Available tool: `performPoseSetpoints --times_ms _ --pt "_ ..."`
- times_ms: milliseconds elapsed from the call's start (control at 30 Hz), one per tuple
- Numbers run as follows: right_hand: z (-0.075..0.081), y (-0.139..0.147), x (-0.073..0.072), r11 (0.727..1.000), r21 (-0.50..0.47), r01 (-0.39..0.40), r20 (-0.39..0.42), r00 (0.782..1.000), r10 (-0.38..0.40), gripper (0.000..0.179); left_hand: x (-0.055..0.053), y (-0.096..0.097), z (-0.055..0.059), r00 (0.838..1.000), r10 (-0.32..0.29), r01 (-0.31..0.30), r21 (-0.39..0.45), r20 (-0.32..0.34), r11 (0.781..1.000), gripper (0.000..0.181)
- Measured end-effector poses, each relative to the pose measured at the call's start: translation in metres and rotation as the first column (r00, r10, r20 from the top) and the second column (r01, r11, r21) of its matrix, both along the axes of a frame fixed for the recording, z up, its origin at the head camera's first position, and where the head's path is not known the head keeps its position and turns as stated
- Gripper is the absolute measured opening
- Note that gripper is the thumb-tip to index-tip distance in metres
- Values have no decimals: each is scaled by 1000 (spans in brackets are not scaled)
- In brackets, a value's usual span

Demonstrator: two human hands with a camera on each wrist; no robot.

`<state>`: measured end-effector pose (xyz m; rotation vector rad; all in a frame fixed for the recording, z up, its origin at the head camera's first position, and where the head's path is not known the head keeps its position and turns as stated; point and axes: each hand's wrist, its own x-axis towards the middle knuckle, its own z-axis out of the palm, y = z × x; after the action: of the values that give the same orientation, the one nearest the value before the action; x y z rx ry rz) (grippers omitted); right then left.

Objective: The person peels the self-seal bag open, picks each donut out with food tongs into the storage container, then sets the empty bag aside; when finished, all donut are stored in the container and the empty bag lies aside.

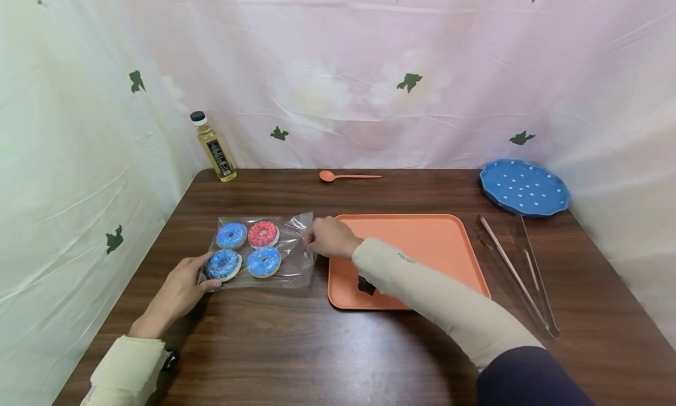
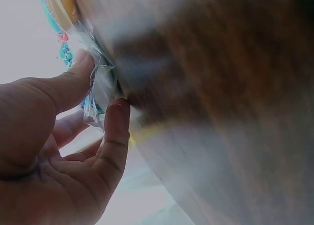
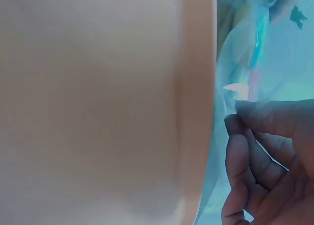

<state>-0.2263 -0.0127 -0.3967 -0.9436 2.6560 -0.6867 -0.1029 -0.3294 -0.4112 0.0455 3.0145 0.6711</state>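
Observation:
A clear plastic bag (image 1: 293, 272) lies on the table with several doughnuts in it: blue-iced ones and one red-iced doughnut (image 1: 263, 234). My left hand (image 1: 182, 284) holds the bag's left end beside the dark blue sprinkled doughnut (image 1: 223, 265). In the left wrist view, thumb and fingers stand on either side of the crinkled plastic (image 2: 102, 83). At the opposite end, my right hand (image 1: 334, 237) pinches the bag's right edge between thumb and forefinger, as the right wrist view shows. That forearm crosses over an orange tray (image 1: 417, 233).
Metal tongs (image 1: 514, 277) lie right of the tray, and a blue dotted plate (image 1: 523, 189) sits at the back right. An orange spoon (image 1: 348, 176) lies along the back edge. A bottle of yellow liquid (image 1: 217, 154) stands at the back left. Patterned cloth (image 1: 338, 71) hangs behind.

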Motion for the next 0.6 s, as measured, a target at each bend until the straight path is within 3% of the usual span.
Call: performPoseSetpoints --times_ms 233,600 --pt "5 16 3 997 -47 55 68 996 -51 4 0 -1 1 1000 -8 8 -1 -16 1000 69" --pt "-5 -6 -5 1000 19 -20 -2 1000 20 13 0 -3 -1 1000 8 -8 -17 -16 1000 70"
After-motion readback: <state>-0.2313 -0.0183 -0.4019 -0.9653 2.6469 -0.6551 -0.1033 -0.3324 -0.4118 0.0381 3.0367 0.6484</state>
